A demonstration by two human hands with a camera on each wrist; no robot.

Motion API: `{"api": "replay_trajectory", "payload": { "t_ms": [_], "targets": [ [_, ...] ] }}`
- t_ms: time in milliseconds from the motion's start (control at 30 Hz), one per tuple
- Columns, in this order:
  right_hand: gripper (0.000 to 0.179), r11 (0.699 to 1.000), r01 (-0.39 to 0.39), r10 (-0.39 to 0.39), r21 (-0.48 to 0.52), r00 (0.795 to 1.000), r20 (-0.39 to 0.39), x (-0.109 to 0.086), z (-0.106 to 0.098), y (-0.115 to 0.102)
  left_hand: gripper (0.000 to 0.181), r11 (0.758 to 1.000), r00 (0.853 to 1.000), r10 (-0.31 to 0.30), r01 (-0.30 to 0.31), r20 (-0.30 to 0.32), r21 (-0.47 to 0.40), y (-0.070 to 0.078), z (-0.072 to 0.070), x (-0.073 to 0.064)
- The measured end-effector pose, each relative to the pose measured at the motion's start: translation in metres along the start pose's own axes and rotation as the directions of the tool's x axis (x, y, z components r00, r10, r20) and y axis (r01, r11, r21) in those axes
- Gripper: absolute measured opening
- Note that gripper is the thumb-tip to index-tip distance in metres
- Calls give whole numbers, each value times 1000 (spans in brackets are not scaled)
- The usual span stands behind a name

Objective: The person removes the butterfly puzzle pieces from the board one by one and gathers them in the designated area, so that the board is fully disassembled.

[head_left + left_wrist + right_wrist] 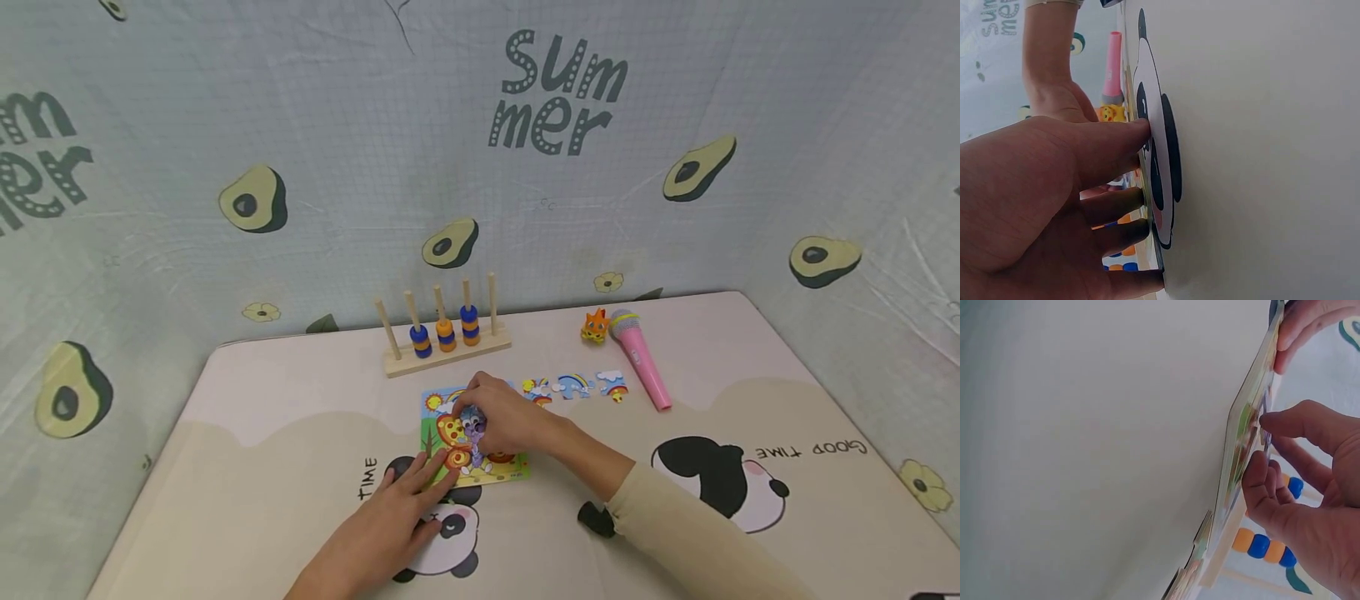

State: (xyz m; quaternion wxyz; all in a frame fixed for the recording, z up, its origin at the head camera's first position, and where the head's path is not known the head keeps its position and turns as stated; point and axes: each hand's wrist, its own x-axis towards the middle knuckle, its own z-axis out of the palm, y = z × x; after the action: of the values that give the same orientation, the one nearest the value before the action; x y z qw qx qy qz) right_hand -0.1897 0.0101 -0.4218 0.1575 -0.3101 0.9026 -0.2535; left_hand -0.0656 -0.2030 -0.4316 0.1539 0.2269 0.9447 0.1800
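A colourful cartoon jigsaw puzzle board (516, 472) lies on the table in front of me. With thumb and fingers my right hand (506, 417) pinches a thin puzzle piece (1265, 436) low over the board's middle, and the hand hides the board's upper right part in the head view. My left hand (386, 521) rests palm down at the board's lower left, its spread fingertips on the near edge. Just beyond the board's upper right corner lie three loose puzzle pieces, a sunny one (537, 387), a blue rainbow one (574, 386) and a cloud one (612, 383).
A wooden bead stacker (448, 357) with blue and orange rings stands behind the board. To the back right are a small orange toy figure (596, 326) and a pink toy microphone (643, 362). A printed cloth wall (360, 167) rises behind the table.
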Motion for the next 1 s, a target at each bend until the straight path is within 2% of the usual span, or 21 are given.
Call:
{"api": "replay_trajectory", "payload": {
  "t_ms": [367,567,1000],
  "targets": [
    [46,997,1,3,83,999,-44,-5,-3,8,61,1000,1000,-13,13,19,0,1,-1,4],
    [42,992,-35,41,121,998,-48,-10,-5,14,62,1000,1000,-13,13,10,0,3,-1,4],
    [41,990,-45,61,136,991,-116,-29,-12,26,60,1000,1000,12,-12,-16,2,1,0,0]
  ]
}}
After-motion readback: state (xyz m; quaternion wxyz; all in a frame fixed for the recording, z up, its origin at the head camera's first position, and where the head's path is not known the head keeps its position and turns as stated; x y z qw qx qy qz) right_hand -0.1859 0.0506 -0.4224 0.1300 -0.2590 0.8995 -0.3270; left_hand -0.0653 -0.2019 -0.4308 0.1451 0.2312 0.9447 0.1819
